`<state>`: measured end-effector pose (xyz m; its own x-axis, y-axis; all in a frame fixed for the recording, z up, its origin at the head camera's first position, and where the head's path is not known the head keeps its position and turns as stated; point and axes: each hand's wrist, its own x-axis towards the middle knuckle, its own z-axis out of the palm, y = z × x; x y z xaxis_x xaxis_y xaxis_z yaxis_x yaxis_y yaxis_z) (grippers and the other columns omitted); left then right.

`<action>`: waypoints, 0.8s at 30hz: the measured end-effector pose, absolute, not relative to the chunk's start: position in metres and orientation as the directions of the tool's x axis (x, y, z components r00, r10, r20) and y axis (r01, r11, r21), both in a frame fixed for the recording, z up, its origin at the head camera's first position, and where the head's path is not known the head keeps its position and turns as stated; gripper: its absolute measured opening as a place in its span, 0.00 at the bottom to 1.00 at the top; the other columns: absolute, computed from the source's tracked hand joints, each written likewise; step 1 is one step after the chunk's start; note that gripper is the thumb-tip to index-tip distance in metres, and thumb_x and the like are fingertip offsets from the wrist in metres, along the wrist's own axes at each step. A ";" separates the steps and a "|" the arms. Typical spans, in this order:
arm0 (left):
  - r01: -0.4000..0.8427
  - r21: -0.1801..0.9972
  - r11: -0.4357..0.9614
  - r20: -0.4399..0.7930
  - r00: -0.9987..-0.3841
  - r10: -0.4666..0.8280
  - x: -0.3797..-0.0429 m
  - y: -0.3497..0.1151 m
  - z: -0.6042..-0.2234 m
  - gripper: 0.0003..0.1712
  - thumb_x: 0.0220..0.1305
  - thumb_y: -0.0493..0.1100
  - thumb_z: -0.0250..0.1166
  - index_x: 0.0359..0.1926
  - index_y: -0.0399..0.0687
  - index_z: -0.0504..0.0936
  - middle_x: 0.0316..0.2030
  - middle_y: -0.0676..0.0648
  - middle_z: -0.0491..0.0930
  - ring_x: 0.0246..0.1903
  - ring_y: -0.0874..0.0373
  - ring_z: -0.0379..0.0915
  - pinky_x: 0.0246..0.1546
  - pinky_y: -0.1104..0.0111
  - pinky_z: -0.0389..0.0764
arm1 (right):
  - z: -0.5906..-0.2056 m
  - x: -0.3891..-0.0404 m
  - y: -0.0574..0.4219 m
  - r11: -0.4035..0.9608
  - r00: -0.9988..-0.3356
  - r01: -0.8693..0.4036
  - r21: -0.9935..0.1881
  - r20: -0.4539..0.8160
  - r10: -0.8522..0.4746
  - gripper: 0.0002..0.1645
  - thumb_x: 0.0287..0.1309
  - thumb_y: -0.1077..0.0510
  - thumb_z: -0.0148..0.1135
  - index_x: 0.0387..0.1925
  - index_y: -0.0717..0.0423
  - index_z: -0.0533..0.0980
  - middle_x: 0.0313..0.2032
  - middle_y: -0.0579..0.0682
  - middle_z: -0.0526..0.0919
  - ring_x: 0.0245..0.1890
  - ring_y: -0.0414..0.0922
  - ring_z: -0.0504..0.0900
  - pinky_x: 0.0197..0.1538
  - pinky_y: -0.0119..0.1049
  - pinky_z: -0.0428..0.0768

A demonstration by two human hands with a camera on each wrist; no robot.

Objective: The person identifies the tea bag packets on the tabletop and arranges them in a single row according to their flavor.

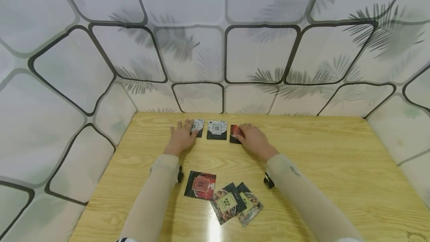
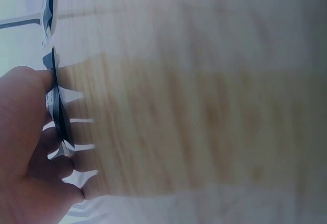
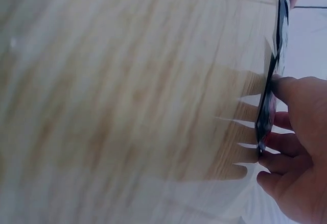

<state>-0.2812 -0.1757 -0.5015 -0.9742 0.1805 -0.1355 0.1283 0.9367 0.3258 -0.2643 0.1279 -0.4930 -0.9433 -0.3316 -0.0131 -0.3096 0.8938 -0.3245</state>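
In the head view, my left hand (image 1: 181,137) rests with spread fingers over the left part of a grey-and-black square packet (image 1: 199,125). Its thumb touches the packet's front, as the left wrist view also shows. To the right lies a second grey-and-black packet (image 1: 217,130), between the hands. My right hand (image 1: 254,139) holds a red-and-black packet (image 1: 234,133) by its right side, thumb across the front and fingers at the back edge. The right wrist view shows this packet (image 3: 265,114) edge-on, thumb and fingertips against it.
Nearer the body lie another red-and-black packet (image 1: 200,185) and two dark packets with yellow labels, one (image 1: 228,202) overlapping the other (image 1: 250,204). The wooden table (image 1: 322,167) meets patterned fabric walls (image 1: 258,55) at the back and sides.
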 end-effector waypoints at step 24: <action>0.125 0.338 0.933 -0.142 -0.973 0.182 -0.280 -0.176 -0.500 0.38 0.85 0.60 0.42 0.85 0.46 0.51 0.84 0.37 0.48 0.83 0.31 0.36 0.78 0.28 0.39 | -0.478 -0.253 0.117 0.862 -0.913 -0.400 -0.311 0.056 -0.404 0.36 0.80 0.43 0.55 0.76 0.63 0.68 0.76 0.67 0.68 0.79 0.65 0.63 0.81 0.62 0.60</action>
<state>-0.2804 -0.1758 -0.4999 -0.9730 0.1816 -0.1423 0.1247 0.9328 0.3381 -0.2530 0.1174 -0.4781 -0.9132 -0.4036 0.0562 -0.4002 0.8622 -0.3105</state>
